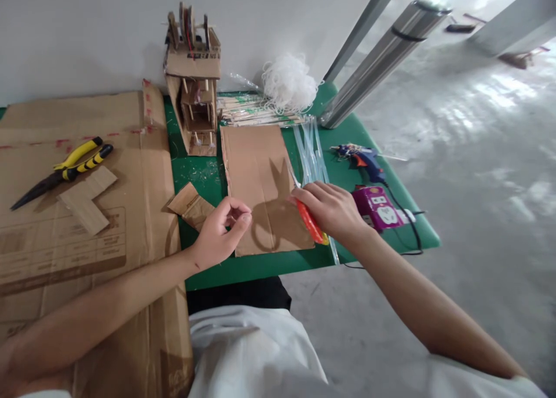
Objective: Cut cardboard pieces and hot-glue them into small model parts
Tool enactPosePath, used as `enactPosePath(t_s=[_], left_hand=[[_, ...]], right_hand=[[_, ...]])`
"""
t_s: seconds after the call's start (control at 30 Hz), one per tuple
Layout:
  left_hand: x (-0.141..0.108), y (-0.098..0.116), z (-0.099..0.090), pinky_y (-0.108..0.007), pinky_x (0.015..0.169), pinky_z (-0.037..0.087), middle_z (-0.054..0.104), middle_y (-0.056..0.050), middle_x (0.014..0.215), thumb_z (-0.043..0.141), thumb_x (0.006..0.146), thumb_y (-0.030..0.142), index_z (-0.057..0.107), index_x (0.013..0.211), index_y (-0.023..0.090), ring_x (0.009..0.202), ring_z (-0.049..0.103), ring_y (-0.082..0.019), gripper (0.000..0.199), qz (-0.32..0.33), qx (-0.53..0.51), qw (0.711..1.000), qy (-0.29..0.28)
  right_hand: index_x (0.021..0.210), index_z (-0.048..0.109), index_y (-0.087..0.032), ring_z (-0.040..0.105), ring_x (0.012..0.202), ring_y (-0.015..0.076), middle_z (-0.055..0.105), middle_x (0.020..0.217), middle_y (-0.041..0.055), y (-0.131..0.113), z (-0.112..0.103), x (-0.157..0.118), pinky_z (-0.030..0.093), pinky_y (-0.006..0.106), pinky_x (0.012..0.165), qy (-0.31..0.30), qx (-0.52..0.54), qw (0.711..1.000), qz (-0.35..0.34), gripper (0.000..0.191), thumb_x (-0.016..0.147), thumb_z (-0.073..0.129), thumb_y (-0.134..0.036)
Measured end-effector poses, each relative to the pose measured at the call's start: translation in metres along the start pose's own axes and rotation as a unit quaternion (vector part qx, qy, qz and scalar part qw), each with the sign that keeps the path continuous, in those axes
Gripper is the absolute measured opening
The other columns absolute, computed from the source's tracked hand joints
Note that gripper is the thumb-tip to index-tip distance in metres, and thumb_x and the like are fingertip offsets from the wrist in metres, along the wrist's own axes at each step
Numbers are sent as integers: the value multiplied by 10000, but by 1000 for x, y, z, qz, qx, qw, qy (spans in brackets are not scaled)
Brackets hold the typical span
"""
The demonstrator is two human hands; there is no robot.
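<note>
My right hand (332,210) is closed around a pair of scissors (309,219) with orange and yellow handles, held above the right edge of a cardboard piece (260,178). The scissors' blades point away from me, and their shadow falls on the cardboard. To the left, my left hand (223,230) hovers over the cardboard's lower left side, thumb and fingers curled into a pinch. Whatever is between those fingertips, if anything, is too small to make out. Beside that hand a small cardboard scrap (191,205) lies on the green table (208,276).
A cardboard structure (193,68) with wheel-like discs stands at the back, near wooden sticks (256,109) and a white string bundle (290,84). Clear glue sticks (311,152), a glue gun (365,161) and a purple box (377,208) lie right. Pliers (65,169) rest left on large cardboard (147,236).
</note>
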State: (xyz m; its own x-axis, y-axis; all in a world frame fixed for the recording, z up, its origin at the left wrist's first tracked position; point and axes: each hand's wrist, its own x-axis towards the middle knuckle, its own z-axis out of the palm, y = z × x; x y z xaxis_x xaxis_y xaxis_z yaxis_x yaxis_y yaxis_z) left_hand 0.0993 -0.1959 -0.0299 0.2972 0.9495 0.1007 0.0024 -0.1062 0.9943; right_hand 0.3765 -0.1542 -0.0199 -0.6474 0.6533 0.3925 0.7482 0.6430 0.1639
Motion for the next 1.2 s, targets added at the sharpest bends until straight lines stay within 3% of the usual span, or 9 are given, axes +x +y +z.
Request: enactPosePath(t_s=[0.2,0.33,0.4,0.57,0.7,0.83,0.93,1.03,1.2], left_hand=[[2,10,0,-240,709,518,722,-41,941,611,962,382,681,1032,205,828,659,-133,203,14,71,997,-17],[2,12,0,-230,687,525,762,-40,957,604,967,387,732,1036,212,786,678,-123,227,19,117,993,-17],[2,11,-1,-223,657,519,756,-40,932,614,963,381,745,1010,210,764,669,-120,221,41,143,989,-11],[2,6,-3,-202,591,502,685,-33,863,648,944,345,763,971,208,680,614,-94,181,123,161,979,-5],[3,5,-4,-196,594,495,677,-24,850,664,936,316,766,970,213,665,609,-83,149,148,180,972,-11],[2,6,-4,-220,678,506,722,-27,920,616,968,311,741,1062,225,737,646,-98,178,165,219,960,-51],[-1,5,-3,-239,695,494,720,-17,903,561,988,349,706,1073,225,768,658,-119,209,140,279,943,-114],[-4,4,-2,-265,728,491,709,-4,902,551,975,382,653,1074,233,820,671,-148,206,102,331,916,-206],[-9,1,-1,-306,749,502,685,-27,1034,574,942,363,488,1246,233,875,668,-175,342,77,338,906,-241]], right_hand=[[1078,655,-169,637,874,206,713,988,80,-13,3,8,448,305,711,-110,60,991,-53,303,891,490,2],[1061,669,-181,658,874,204,727,1004,87,-37,-4,12,499,326,768,-49,231,970,64,214,945,501,-120],[1038,671,-186,644,778,172,714,942,73,-56,-11,15,506,298,695,-38,373,911,170,174,981,525,-263],[927,638,-181,540,582,117,590,692,0,-94,-21,22,446,239,509,-89,649,682,326,355,912,629,-535],[838,601,-188,502,534,104,533,621,-32,-100,-14,24,413,223,461,-78,705,603,365,373,831,726,-540],[783,585,-192,490,549,102,530,648,-22,-92,-16,18,403,228,480,-62,707,620,335,320,874,680,-484],[769,568,-196,475,579,104,531,677,-13,-79,-34,8,395,236,522,-107,650,693,293,248,919,589,-392],[727,552,-194,443,585,107,550,658,-7,-66,-57,-16,353,239,535,-296,542,759,207,186,896,544,-270],[572,579,-180,529,558,150,584,587,49,-61,-60,-94,314,295,549,-537,320,770,126,424,959,460,-307]])
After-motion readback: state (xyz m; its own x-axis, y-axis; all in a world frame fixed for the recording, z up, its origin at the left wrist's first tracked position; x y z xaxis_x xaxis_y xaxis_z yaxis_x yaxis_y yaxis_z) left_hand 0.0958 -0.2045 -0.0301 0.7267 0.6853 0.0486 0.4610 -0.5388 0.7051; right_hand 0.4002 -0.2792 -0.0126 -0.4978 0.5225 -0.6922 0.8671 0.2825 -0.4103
